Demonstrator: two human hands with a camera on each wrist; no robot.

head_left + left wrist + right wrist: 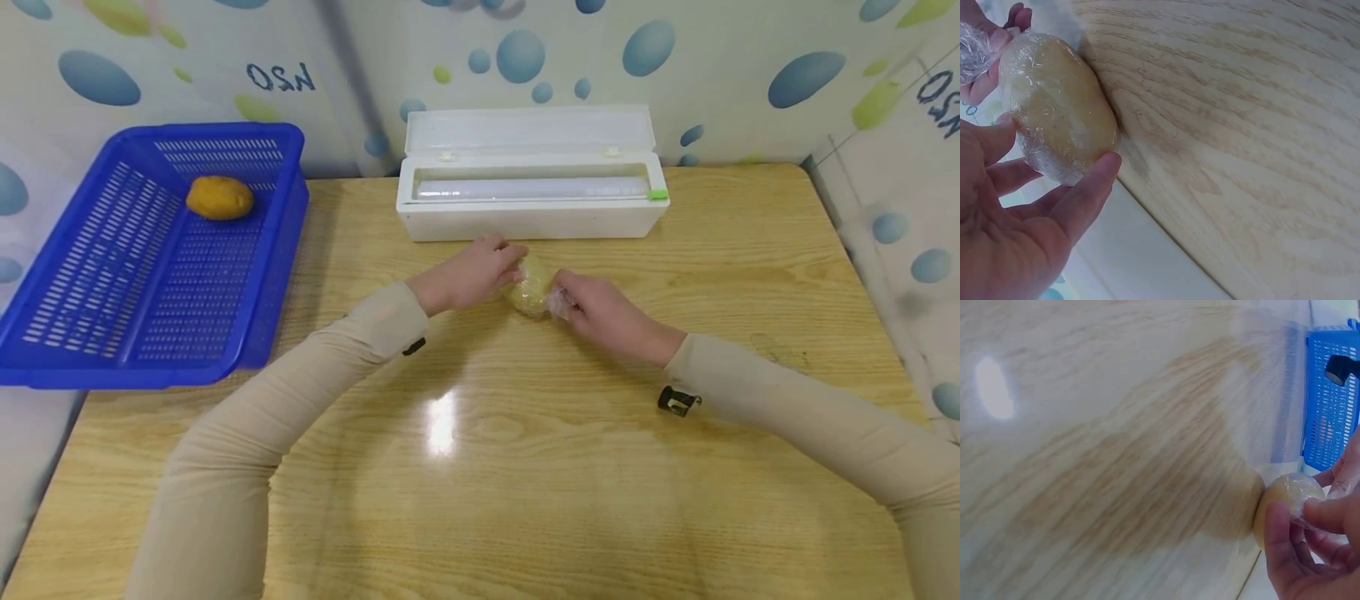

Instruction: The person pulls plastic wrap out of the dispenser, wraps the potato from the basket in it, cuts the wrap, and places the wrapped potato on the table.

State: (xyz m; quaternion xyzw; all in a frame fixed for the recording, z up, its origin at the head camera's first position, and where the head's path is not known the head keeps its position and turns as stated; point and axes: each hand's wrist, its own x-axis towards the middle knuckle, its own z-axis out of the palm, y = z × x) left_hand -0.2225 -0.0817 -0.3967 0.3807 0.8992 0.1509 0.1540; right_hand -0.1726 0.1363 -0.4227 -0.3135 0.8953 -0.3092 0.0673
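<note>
A pale yellow potato [531, 287] covered in clear plastic wrap is between the two hands, just in front of the white box. The left hand [476, 273] holds its left end; in the left wrist view, thumb and fingertips press against the wrapped potato [1063, 106]. At the potato's other end, the right hand [611, 312] pinches a crumpled bunch of plastic wrap [559, 302]. The same bunched wrap [974, 53] shows at the upper left of the left wrist view. In the right wrist view, the right hand [1310, 569] partly hides the potato.
Behind the hands stands a white cling film box [532, 221], lid up, with a roll [532, 188] inside. A blue plastic basket [258, 333] at the left holds one yellow-brown potato [220, 198]. The wooden table [487, 500] meets patterned walls at the back and right.
</note>
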